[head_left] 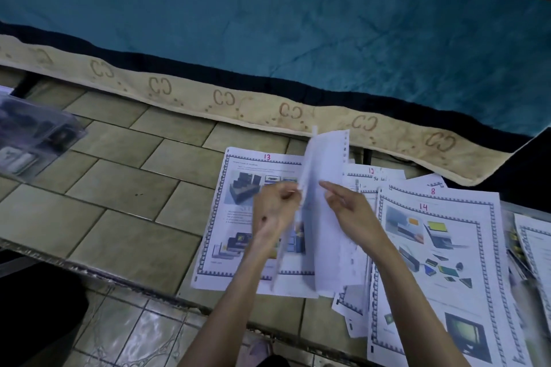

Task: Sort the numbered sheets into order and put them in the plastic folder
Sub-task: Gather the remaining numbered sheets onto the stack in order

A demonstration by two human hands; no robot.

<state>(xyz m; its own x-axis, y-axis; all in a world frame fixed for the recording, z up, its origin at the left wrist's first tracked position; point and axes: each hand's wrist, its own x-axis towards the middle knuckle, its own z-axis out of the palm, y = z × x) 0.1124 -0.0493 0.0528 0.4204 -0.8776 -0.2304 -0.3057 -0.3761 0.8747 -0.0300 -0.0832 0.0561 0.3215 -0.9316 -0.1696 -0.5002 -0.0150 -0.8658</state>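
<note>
I hold a white punched-edge sheet (326, 158) upright on its edge over the glass table. My left hand (274, 208) pinches its near edge; motion blurs the hand. On the sheet's right face lies my right hand (353, 213), fingers stretched along it. Sheet 13 (238, 217) lies flat under my hands. Sheet 14 (441, 262) tops a loose pile at the right, with sheet 8 (432, 189) peeking out behind it. Another numbered sheet (371, 173) lies behind the upright one, its number partly hidden. A translucent plastic folder (38, 134) sits at the far left.
The glass table top (125, 247) shows floor tiles through it; its front edge runs diagonally across the lower left. A blue, red and beige blanket (268, 39) hangs along the back. More sheets (533, 244) overlap at the right edge.
</note>
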